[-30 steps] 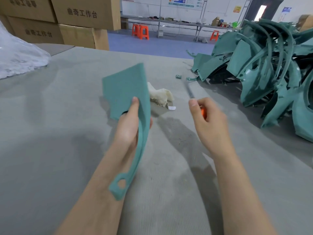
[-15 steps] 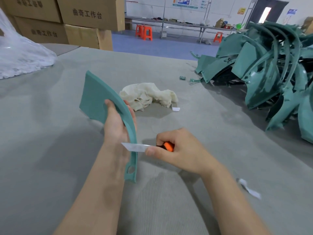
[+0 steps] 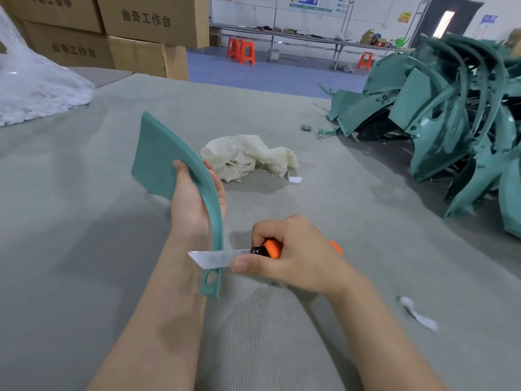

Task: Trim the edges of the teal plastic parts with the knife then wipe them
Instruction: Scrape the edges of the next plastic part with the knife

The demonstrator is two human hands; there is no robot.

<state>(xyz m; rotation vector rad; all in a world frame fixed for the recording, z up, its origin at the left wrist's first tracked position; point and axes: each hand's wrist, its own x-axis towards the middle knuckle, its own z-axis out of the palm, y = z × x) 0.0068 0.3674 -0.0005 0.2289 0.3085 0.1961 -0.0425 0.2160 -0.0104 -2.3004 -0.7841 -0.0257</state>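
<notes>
My left hand (image 3: 194,204) grips a teal plastic part (image 3: 158,156), a flat panel with a curved rim and a narrow tail ending in a holed tab near my wrist. My right hand (image 3: 293,258) grips an orange-handled knife (image 3: 270,248). Its bare blade (image 3: 214,258) points left and lies across the tail of the part, just above the holed tab. A crumpled cream cloth (image 3: 248,156) lies on the grey table (image 3: 84,221) beyond my hands.
A heap of teal plastic parts (image 3: 439,114) fills the table's right side. A white plastic bag (image 3: 33,88) sits at the far left, cardboard boxes (image 3: 135,32) behind it. Small white scraps (image 3: 418,316) lie on the table at right.
One second ago my right hand was raised to the right of the part. It came down to the part's tail and now the blade sits a little lower on the tail, nearer the tab.
</notes>
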